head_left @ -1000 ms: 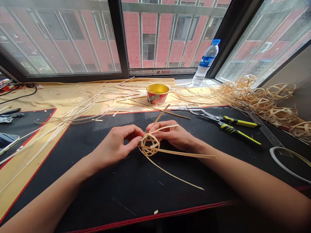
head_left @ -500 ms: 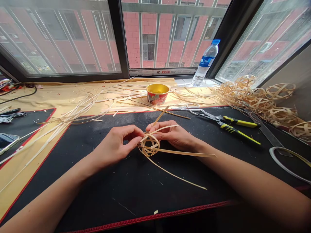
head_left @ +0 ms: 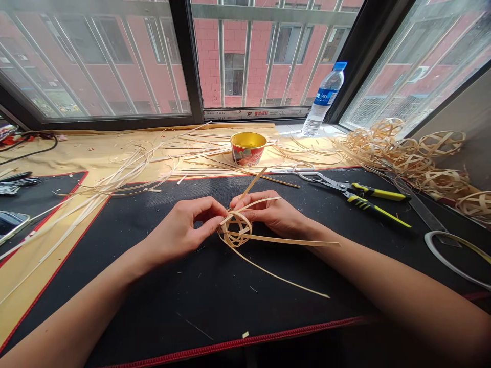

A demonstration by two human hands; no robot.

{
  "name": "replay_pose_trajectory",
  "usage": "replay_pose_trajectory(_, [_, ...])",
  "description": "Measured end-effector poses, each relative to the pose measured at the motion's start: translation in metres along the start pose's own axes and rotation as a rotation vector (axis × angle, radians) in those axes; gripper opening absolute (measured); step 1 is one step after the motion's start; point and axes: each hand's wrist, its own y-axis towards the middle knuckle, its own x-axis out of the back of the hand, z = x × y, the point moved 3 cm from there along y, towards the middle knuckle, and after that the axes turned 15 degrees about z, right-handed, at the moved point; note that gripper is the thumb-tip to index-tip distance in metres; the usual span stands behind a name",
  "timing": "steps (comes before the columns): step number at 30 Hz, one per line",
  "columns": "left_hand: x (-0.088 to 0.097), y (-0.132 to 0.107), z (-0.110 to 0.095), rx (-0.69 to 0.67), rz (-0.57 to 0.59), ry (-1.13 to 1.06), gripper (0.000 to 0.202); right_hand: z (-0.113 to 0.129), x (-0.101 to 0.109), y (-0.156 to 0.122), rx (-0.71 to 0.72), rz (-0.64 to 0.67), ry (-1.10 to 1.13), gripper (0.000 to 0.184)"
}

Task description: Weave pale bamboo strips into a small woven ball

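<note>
Along the bottom of the far window frame runs a white strip (head_left: 256,114) bearing a red logo, which looks like a letter P, followed by a row of dark Chinese characters, too small to read with certainty. To its right, the plastic water bottle (head_left: 324,99) has a blue label with white lettering and a ring-like emblem, both too blurred and turned to make out.

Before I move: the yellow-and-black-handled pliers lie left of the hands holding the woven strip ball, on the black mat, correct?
Not left: the head view shows the yellow-and-black-handled pliers lying right of the left hand and right hand holding the woven strip ball, on the black mat.
</note>
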Motion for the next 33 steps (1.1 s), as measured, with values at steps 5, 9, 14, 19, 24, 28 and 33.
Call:
replay_pose_trajectory(5, [-0.0006, 0.0007, 0.0006, 0.008, 0.01, -0.04, 0.022, -0.0004, 0.0004, 0.0, 0.004, 0.005, 0.005, 0.016])
replay_pose_trajectory(9, [-0.0012, 0.0001, 0.0012, -0.002, 0.008, -0.032, 0.021, -0.0017, 0.0016, -0.0003, 0.02, 0.037, 0.013, 0.016])
replay_pose_trajectory(14, [-0.0013, -0.0001, 0.0032, -0.018, -0.008, 0.008, 0.022, -0.0024, 0.0023, -0.0004, 0.037, 0.055, 0.013, 0.015])
replay_pose_trajectory(19, [-0.0006, 0.0012, 0.0019, -0.039, -0.025, -0.007, 0.02, -0.0022, 0.0019, -0.0003, 0.019, 0.036, 0.026, 0.015])
replay_pose_trajectory(24, [0.0, 0.0002, 0.0007, -0.033, -0.07, -0.02, 0.018, -0.0026, 0.0023, 0.0, 0.005, 0.045, 0.059, 0.015])
replay_pose_trajectory(28, [-0.0015, -0.0001, 0.0009, -0.032, -0.057, -0.017, 0.017, -0.0022, 0.0034, -0.0006, 0.005, 0.053, 0.04, 0.016])
replay_pose_trajectory(33, [-0.0024, 0.0011, 0.0001, 0.008, -0.037, -0.109, 0.02, -0.0037, 0.0052, -0.0002, 0.0, 0.036, 0.016, 0.018])
